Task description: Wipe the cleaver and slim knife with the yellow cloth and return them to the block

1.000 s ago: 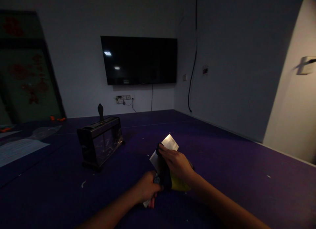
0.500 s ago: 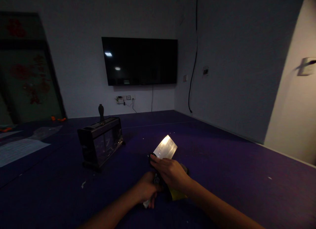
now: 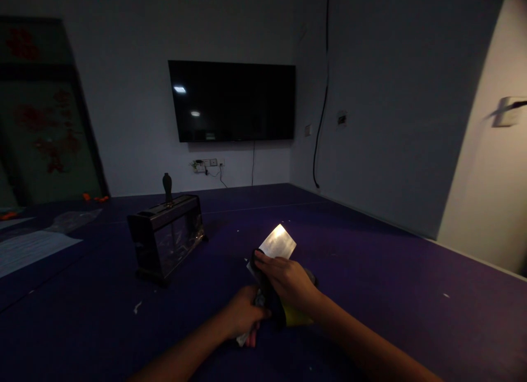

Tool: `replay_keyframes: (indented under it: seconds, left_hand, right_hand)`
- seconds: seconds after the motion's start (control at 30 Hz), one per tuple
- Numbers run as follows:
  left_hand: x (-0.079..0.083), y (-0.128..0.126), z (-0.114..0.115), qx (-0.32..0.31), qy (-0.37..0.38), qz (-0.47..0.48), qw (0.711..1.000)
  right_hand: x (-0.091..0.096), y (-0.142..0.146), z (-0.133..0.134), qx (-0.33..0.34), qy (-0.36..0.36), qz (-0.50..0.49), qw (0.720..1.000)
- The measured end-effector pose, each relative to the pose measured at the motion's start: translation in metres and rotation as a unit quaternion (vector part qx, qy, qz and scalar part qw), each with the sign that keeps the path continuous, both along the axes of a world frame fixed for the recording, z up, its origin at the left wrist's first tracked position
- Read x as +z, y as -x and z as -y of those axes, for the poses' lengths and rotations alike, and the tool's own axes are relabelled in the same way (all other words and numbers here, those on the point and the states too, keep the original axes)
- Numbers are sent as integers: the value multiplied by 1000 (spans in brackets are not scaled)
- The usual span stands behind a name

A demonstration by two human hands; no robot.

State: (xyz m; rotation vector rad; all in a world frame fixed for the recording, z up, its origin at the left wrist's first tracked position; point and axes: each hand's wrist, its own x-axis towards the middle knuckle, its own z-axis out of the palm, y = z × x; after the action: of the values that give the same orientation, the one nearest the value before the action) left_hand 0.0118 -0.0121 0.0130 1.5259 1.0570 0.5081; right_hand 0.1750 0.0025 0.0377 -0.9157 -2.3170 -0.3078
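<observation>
A broad, shiny metal blade (image 3: 278, 242), shaped like a cleaver's, points up and away from me near the middle of the view. My left hand (image 3: 244, 315) is closed around its lower end, where a pale, patterned piece shows between the fingers. Over the blade's middle lies a dark and yellow cloth (image 3: 295, 316), pressed there by my right hand (image 3: 291, 283). The right fingers lie together across the cloth, which hides part of the blade. A sliver of metal shows to the left of the cloth's dark edge.
A black-framed box with clear sides (image 3: 168, 234) stands to the left on the dark purple surface (image 3: 370, 283). Behind it rises a dark vase-like object (image 3: 167, 185). Paper sheets (image 3: 33, 249) and clear plastic (image 3: 76, 220) lie far left. A television (image 3: 233, 102) hangs on the wall.
My right hand and the cloth have shifted slightly up along the blade, baring a little metal nearer the left hand. The left hand keeps its hold.
</observation>
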Motion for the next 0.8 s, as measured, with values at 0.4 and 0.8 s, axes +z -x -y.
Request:
replay_keyframes:
  seconds: [0.4, 0.8]
  left_hand:
    - [8, 3, 4, -62, -15, -34, 997]
    - [8, 1, 4, -50, -16, -64, 997]
  right_hand:
    - [4, -29, -21, -92, -7, -100, 991]
    - [8, -41, -27, -75, -14, -143, 987]
